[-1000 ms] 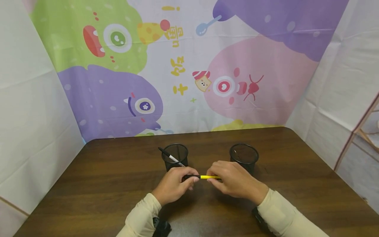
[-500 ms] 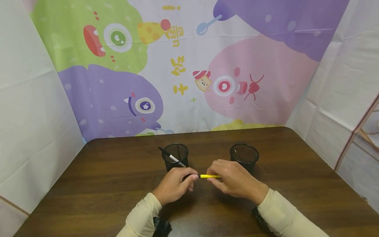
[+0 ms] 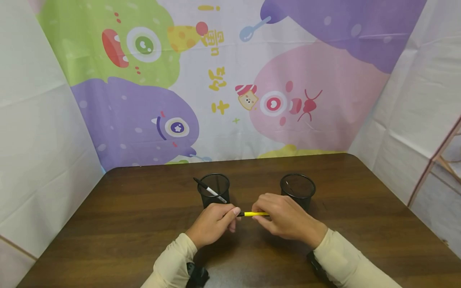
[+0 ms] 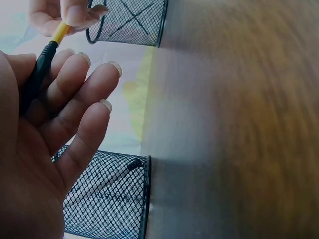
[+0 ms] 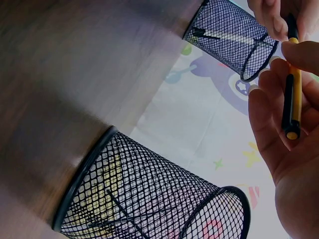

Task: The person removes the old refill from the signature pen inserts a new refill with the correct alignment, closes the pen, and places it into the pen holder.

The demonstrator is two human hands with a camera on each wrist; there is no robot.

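Note:
A yellow and black pen [image 3: 253,214] lies level between the two hands, above the table. The left hand [image 3: 212,224] pinches its black end [image 4: 39,72] between thumb and fingers, the other fingers spread loosely in the left wrist view. Around the yellow barrel [image 5: 296,89] curl the thumb and fingers of the right hand [image 3: 284,218]; a black clip shows along that barrel. Behind the left hand stands a black mesh pen cup [image 3: 205,199] with a black-and-white marker [image 3: 211,191] leaning in it. A second mesh cup [image 3: 298,188] is behind the right hand.
Both cups stand on a brown wooden table [image 3: 144,220]. A cloth printed with cartoon monsters [image 3: 227,132] hangs along the far edge. White sheets [image 3: 47,120] close in the left and right sides.
The left thumb has moved up along the pen's black end, covering more of it. The right hand keeps its hold on the barrel, and the cups have not moved.

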